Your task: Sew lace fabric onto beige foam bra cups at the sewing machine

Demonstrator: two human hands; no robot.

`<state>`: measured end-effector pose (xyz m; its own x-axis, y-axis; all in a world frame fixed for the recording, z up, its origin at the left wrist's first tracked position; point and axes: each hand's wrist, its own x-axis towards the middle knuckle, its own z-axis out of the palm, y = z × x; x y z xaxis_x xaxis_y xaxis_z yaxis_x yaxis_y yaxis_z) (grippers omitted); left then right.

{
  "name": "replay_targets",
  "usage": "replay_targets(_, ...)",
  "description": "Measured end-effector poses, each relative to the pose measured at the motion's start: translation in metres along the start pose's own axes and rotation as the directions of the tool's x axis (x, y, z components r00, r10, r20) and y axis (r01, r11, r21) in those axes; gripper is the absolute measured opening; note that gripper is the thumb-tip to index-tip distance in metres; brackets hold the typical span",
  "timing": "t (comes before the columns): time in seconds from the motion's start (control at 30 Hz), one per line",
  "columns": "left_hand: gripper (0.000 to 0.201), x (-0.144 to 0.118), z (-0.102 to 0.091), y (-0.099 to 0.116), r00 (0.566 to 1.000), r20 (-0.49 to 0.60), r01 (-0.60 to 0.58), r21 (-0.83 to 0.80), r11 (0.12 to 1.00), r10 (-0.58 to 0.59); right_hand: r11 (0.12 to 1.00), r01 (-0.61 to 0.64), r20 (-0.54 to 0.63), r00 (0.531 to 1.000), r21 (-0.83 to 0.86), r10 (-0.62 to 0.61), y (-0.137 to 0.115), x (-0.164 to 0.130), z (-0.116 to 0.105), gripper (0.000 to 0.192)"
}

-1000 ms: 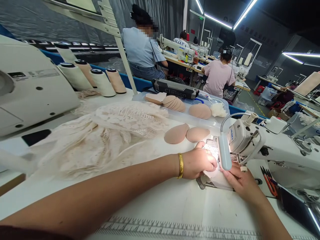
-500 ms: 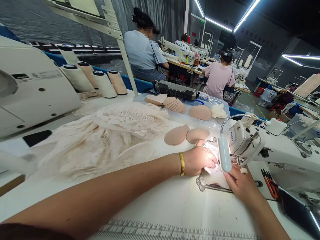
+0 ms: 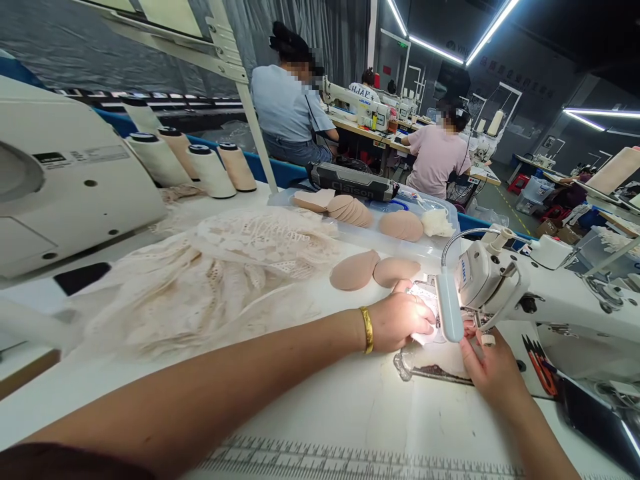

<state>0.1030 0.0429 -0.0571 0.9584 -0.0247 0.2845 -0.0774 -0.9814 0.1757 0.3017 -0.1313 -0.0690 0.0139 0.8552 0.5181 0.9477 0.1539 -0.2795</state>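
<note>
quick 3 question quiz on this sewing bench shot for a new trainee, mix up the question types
1. True or false: the left hand presses the small white fabric piece under the lamp.
2. Which wrist wears the gold bangle? A left, B right, C neither.
3. How many loose tan pads lie on the table just beyond the left hand?

Key:
1. True. The right hand works close to the needle of the sewing machine.
2. A.
3. Two, side by side, in front of the clear tray.
</note>
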Motion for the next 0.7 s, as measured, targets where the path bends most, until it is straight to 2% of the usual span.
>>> replay_targets(0.2,0.026,-0.002,0.002,0.004,1.000,0.005,0.024,0.019,1.000,-0.024,1.000,-0.019,-0.005,1.000,0.012,0.019,-0.003,0.001,-0.001,0.015)
replay_targets(0.33,0.029,-0.003,0.006,0.006,0.999,-0.011,0.040,0.016,0.999,-0.040,1.000,0.012,-0.032,0.999,0.007,-0.012,-0.004,0.001,-0.001,0.016)
replay_targets(0.7,0.038,-0.005,0.011,0.004,0.998,-0.066,0.022,0.013,1.000,-0.021,0.997,-0.061,0.013,0.998,0.049,0.061,0.002,-0.005,0.002,0.013)
